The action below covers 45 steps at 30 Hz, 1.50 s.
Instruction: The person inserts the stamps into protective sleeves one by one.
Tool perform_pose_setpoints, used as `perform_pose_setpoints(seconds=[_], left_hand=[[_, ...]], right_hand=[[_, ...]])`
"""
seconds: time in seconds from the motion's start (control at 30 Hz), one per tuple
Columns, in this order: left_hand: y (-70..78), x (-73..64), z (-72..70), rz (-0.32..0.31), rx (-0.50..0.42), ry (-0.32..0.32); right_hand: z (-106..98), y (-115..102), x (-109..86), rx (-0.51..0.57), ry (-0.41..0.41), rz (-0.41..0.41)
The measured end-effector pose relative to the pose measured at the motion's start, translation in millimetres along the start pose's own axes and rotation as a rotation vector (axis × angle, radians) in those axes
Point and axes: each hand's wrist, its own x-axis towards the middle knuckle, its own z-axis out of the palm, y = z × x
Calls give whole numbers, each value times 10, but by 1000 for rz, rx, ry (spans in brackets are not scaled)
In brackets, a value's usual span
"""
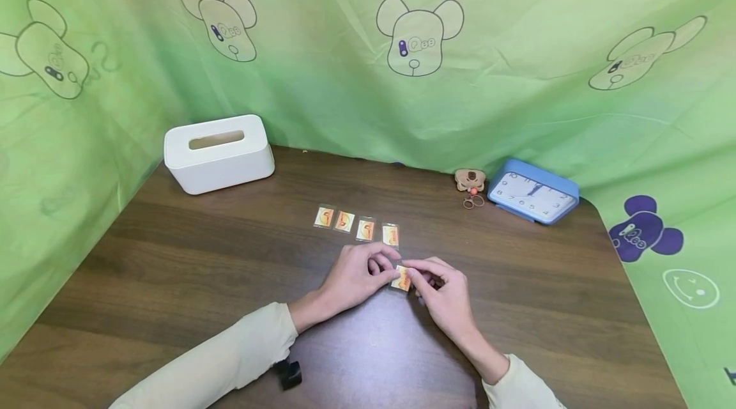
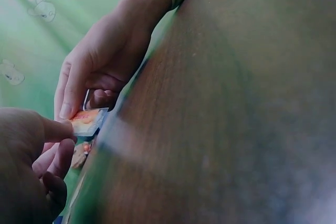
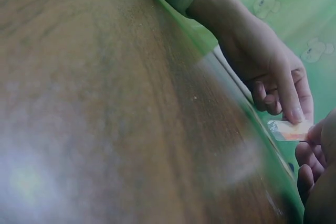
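Observation:
Both hands pinch one small clear packet with an orange and yellow print [image 1: 401, 278], held up in front of the body. My left hand [image 1: 358, 273] has its thumb and fingers at the packet's left edge. On the opposite edge, the thumb of my right hand [image 1: 447, 297] presses over the printed face, with fingers behind it. From the left wrist, the packet [image 2: 88, 121] shows between both hands' fingertips. In the right wrist view its clear border [image 3: 276, 129] sticks out past the thumbs. Just beyond the hands, several similar packets [image 1: 365, 229] lie in a row on the wooden table [image 1: 241, 268].
A white tissue box [image 1: 221, 166] stands at the back left. Toward the back right are a blue clock [image 1: 535, 192] and a brown animal-face trinket [image 1: 469, 180] with rings. A green printed curtain [image 1: 322, 77] encloses the table. Some black object [image 1: 289, 374] sits beneath the left sleeve.

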Motion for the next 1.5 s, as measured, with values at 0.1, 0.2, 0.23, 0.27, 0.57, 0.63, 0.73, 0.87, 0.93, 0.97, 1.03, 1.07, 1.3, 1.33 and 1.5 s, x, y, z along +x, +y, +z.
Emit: perform_pose_setpoints(seconds=[0.1,0.2,0.23,0.27,0.57,0.63,0.73,0.87,0.93,0.97,1.03,1.07,1.3,1.33,1.5], left_hand=[[2,26,-4,-17,16,-10],[-6,56,-7,-14,24,-11],[-10,65,-8,-13,25,-10],[-15,75,-8,-8,24,-9],[-26,209,-1,23,87,14],[-23,253,12,23,107,12],[-5,316,30,16,141,11],[9,405,64,7,182,16],[2,451,84,13,198,22],[-1,474,93,17,208,27],[-15,516,117,28,235,43],[-24,535,130,40,251,56],[-89,630,220,97,341,152],[-89,640,227,102,355,160],[-67,681,241,104,440,175]], right_hand=[[-1,-9,2,-2,2,12],[-6,-14,3,-8,17,27],[-10,-14,3,-10,26,34],[-16,-13,3,-11,36,42],[-116,17,-10,10,115,70],[-137,31,-19,10,120,74],[-170,35,-24,7,131,93],[-218,16,-21,6,168,125],[-241,11,-20,3,187,142],[-251,11,-21,3,195,150],[-270,15,-25,-4,205,167],[-279,19,-27,-7,208,174],[-310,41,-30,-23,207,199],[-312,42,-30,-22,206,199],[-316,52,-25,-11,206,188]])
